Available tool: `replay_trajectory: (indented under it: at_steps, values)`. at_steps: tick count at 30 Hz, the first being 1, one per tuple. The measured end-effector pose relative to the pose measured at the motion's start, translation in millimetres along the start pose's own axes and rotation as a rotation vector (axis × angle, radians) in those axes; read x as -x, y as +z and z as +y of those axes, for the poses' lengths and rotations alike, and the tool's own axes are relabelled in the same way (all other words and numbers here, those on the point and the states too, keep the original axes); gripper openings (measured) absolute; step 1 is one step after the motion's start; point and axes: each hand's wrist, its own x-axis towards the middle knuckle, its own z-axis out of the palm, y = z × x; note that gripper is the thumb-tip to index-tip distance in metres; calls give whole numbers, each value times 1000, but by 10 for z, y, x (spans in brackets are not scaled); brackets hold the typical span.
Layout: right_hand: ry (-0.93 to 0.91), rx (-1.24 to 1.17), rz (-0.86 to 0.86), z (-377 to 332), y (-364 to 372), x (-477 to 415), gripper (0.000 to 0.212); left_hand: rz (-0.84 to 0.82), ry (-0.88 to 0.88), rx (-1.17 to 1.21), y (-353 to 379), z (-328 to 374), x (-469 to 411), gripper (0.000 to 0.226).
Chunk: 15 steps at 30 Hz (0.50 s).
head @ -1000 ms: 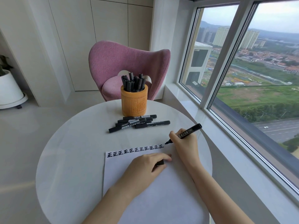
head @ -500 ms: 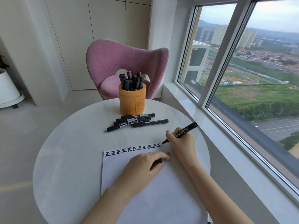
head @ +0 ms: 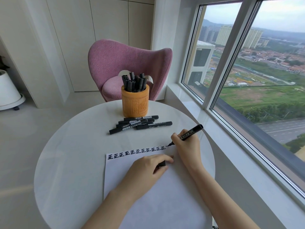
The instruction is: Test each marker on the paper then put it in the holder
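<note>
The white paper sheet (head: 148, 200) lies nearest, thin and flat on the round, smooth white table (head: 74, 154); the left hand (head: 148, 167) rests on it, its fingers curled round a small black cap (head: 162, 163); just beyond, to the right, the right hand (head: 188, 146) pinches a slim black marker (head: 192, 131) in a writing grip, the fine tip touching the paper at the right end of a row of black characters (head: 137, 152) along the far edge; the long axis of this marker slants from the tip, low and left, up to the tail, which points right toward the window (head: 247, 80); the cap waits just beside, a little nearer and left of the tip, so I judge capping comes first; farther on lie the loose markers (head: 140, 123), capped, cylindrical, white-labelled, mostly crosswise; just behind them stands the holder (head: 135, 103), an upright tan cylinder with carved relief, already part full; from the right hand it lies forward and left, past the heap; behind is a pink chair (head: 118, 60) of fuzzy fabric.
</note>
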Motion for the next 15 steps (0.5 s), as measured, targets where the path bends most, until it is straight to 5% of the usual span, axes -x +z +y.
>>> replay_trajectory:
  at_steps: [15]
  values:
    - [14, -5, -34, 7, 1, -3, 26, 10, -6, 15, 8, 1, -2, 23]
